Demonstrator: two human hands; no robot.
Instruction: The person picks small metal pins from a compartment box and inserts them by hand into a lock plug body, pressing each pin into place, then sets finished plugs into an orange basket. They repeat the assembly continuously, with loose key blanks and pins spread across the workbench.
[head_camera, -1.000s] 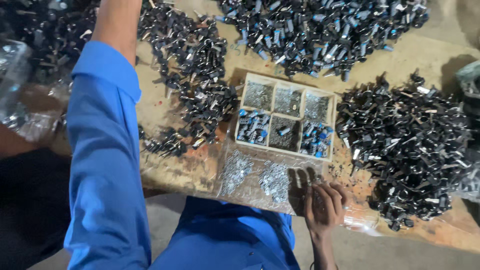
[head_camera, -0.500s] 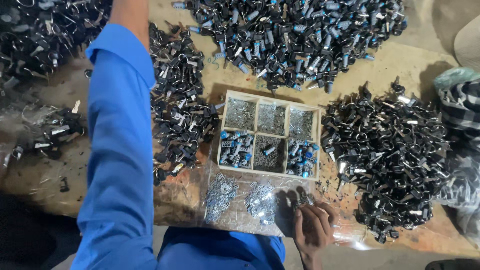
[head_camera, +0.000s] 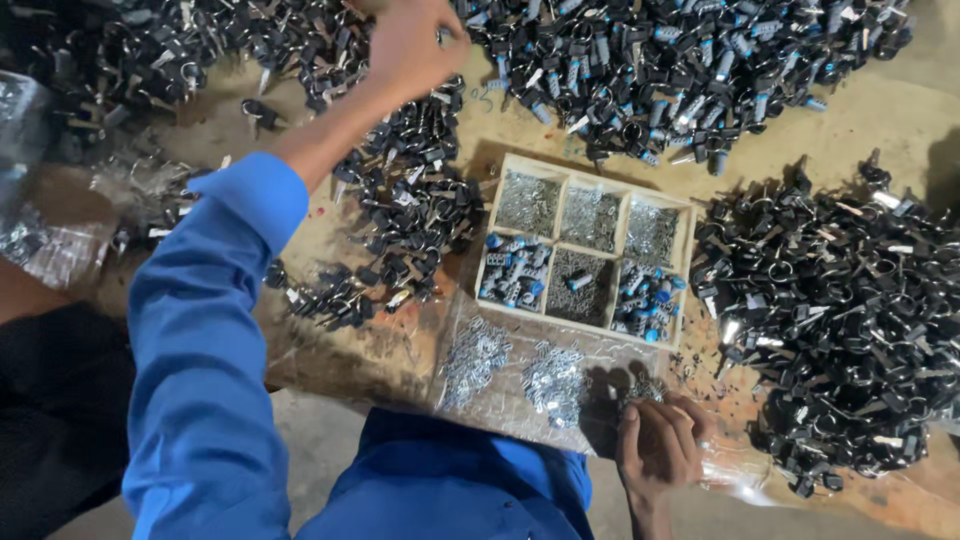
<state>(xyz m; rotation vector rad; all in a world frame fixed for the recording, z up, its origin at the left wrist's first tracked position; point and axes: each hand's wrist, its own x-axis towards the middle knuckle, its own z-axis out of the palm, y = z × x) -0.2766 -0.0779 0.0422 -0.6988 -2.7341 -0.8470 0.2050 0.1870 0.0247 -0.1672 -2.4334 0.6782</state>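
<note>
At bench's near edge, right hand (head_camera: 660, 445) curled on clear bag (head_camera: 520, 375) of small silver bits, grip contents unclear, just below wooden tray (head_camera: 585, 250); left hand (head_camera: 405, 45) far up, fingers bunched over black parts pile (head_camera: 400, 210), hold unclear; bare bench (head_camera: 320, 345) between piles.

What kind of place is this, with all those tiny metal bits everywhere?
Probably a small workshop where parts get sorted or put together by hand. Big heaps of black metal parts cover the worn wooden table, and a divided wooden tray holds little screws and blue pieces.
</note>
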